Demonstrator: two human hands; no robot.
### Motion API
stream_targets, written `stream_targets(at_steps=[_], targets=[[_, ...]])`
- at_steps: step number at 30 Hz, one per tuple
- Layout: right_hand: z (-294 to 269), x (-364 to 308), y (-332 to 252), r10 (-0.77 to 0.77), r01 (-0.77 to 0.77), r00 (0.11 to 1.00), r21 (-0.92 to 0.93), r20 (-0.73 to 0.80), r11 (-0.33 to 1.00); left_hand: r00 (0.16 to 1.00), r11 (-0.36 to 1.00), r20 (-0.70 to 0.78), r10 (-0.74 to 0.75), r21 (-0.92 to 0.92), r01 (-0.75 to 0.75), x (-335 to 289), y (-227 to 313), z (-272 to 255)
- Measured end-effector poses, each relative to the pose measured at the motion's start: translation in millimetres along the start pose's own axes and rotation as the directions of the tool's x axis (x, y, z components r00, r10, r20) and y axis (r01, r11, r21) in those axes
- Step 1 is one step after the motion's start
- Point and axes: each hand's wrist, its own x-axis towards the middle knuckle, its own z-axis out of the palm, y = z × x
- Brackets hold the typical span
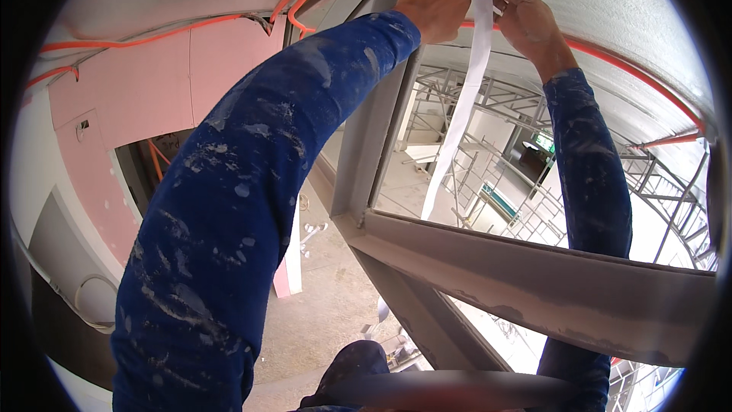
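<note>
A long white strip of tape (467, 91) hangs from the upper edge of the view, narrowing and twisting a little toward its loose lower end. Beside a grey steel post (371, 114), my left hand (436, 1) is raised with its back toward me and bent fingers closed at the strip's left edge. Some of its fingertips are hidden. My right hand (528, 24) meets the strip from the other side, its fingers against the right edge near the top. Both blue sleeves carry dried white smears.
A grey steel beam (534, 275) crosses in front of me and meets the post. Pink wall boards (145, 84) stand at left. Orange conduit (640, 76) runs along the silvery ceiling (610, 15). Scaffolding (488, 175) and a dusty floor (328, 290) lie far below.
</note>
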Motion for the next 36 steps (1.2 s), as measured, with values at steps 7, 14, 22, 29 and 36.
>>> stream_targets(at_steps=[7,14,22,29,36], targets=[[-20,-7,8,-0.249,0.192,0.968,-0.762,0.042,0.618,0.873,0.739,-0.365,-0.323,-0.674,-0.009,-8,-7,15],[-18,-5,41,0.051,-0.029,0.992,0.184,-0.118,0.983,0.913,0.721,-0.324,-0.247,-0.691,-0.050,-7,-4,6],[1,-11,56,0.191,-0.099,0.925,0.279,-0.327,0.955,0.914,0.725,-0.302,-0.271,-0.688,-0.013,-7,-6,13],[4,-22,43,0.283,-0.191,0.913,0.306,-0.295,0.933,0.927,0.818,-0.316,-0.202,-0.574,-0.018,-5,-6,16],[8,-169,-6,0.379,0.122,0.897,-0.951,0.229,0.285,0.967,0.898,-0.211,-0.144,-0.439,0.038,-7,-2,8]])
